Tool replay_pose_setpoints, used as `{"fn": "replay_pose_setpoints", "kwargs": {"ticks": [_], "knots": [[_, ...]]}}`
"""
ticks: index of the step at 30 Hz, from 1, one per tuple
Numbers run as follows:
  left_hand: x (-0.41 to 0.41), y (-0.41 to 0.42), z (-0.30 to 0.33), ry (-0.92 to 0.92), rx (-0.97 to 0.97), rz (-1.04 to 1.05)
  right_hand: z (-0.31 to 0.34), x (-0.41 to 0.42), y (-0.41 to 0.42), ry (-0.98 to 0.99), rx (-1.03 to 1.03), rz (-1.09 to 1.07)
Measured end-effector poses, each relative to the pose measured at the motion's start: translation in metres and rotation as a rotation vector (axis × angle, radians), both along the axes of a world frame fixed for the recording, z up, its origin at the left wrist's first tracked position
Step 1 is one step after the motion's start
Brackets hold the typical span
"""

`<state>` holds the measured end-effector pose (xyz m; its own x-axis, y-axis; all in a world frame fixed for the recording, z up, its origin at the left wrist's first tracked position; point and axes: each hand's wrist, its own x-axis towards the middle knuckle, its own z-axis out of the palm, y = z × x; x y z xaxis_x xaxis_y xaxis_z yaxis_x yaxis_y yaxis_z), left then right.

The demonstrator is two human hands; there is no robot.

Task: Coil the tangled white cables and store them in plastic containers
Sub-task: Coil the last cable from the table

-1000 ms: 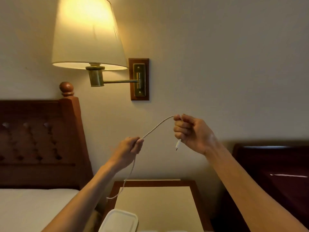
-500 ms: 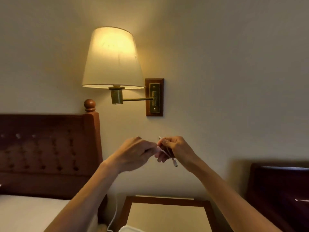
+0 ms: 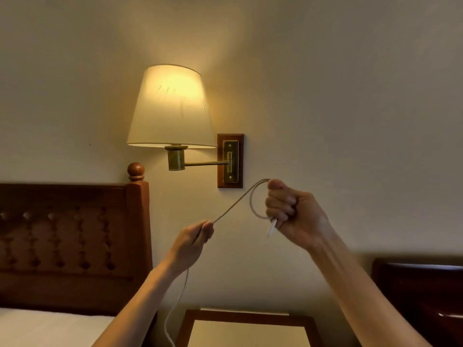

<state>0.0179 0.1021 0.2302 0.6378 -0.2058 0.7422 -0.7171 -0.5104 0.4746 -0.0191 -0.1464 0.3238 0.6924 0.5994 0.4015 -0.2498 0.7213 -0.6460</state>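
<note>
Up at chest height, the right hand [image 3: 292, 211] clenches a first loop of white cable [image 3: 234, 204]; at its 8 o'clock the left hand [image 3: 194, 240] pinches the taut run. A loosened right grip could let the loop spring open.

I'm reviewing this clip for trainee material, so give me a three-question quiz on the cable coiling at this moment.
1. True or false: the white cable already has a loop at the right hand.
2. Which hand pinches the straight run of cable? A) left hand B) right hand C) neither
3. Fill in: the cable's plug tip sticks out ____ the right fist.

Key
1. True: one loop shows beside the fist.
2. A: the cable below it trails down toward the nightstand.
3. Below.
</note>
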Motion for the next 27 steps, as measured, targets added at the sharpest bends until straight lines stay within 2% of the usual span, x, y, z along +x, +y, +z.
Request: {"fn": "replay_pose_setpoints", "kwargs": {"ticks": [2, 4, 8, 11, 13, 17, 21, 24, 27], "knots": [[-0.002, -0.001, -0.014, 0.088, 0.007, 0.011, 0.009, 0.004, -0.009, 0.006, -0.01, -0.065], [-0.014, -0.01, -0.007, 0.171, 0.122, 0.014, 0.008, 0.009, -0.012, -0.007, -0.041, -0.166], [-0.055, -0.044, 0.046, 0.239, 0.599, -0.087, -0.009, 0.014, 0.001, -0.243, -0.324, -0.494], [-0.076, -0.06, 0.084, 0.092, 0.712, -0.071, -0.021, 0.005, 0.014, -0.504, -0.618, -0.682], [-0.08, -0.059, 0.099, -0.089, 0.727, 0.026, -0.025, -0.003, 0.02, -0.628, -0.764, -0.733], [-0.077, -0.051, 0.113, -0.342, 0.673, 0.169, -0.02, -0.012, 0.021, -0.695, -0.848, -0.732], [-0.062, -0.045, 0.113, -0.384, 0.528, 0.161, -0.009, -0.02, 0.013, -0.489, -0.687, -0.465], [-0.048, -0.027, 0.113, -0.304, 0.283, 0.069, 0.009, -0.019, -0.012, -0.259, -0.358, -0.145], [-0.032, -0.017, 0.096, -0.159, 0.08, -0.052, 0.028, -0.012, -0.031, -0.185, -0.074, 0.211]]}}
